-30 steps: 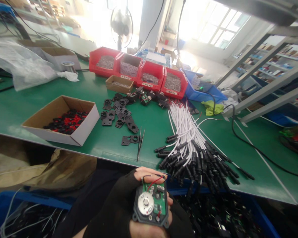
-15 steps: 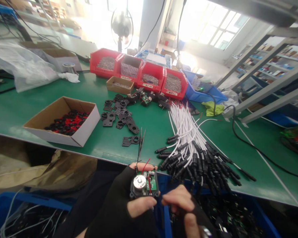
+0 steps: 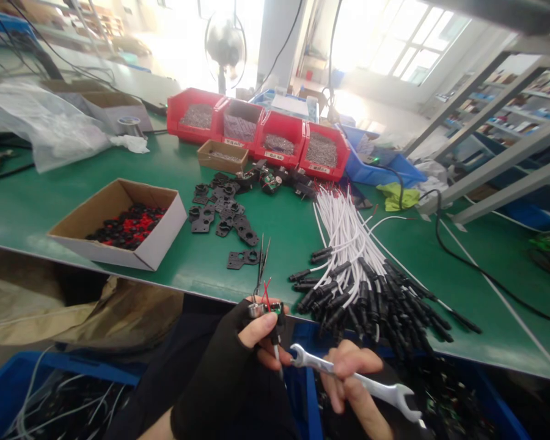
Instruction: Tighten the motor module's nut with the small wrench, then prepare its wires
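Observation:
My left hand [image 3: 256, 333], in a black fingerless glove, grips a small motor assembly [image 3: 268, 310] in front of the table edge. It has a round silver motor, a bit of green circuit board and red wires standing up; a white cable runs down from it. My right hand [image 3: 351, 373] is closed around the middle of a silver open-end wrench [image 3: 371, 385]. One wrench jaw points left, close to the white cable under the assembly; whether they touch I cannot tell. Tweezers [image 3: 263, 263] lie on the table just beyond my left hand.
White cables [image 3: 343, 232] with black connectors lie heaped at the right. Black plates [image 3: 227, 208] spread mid-table, beside a carton of red and black parts [image 3: 158, 241]. Red bins [image 3: 279, 140] line the back. Blue crates [image 3: 311, 391] stand below the edge.
My left hand has tilted the assembly, so its open face no longer points at me and the white cable shows. The wrench has come into view in my right hand.

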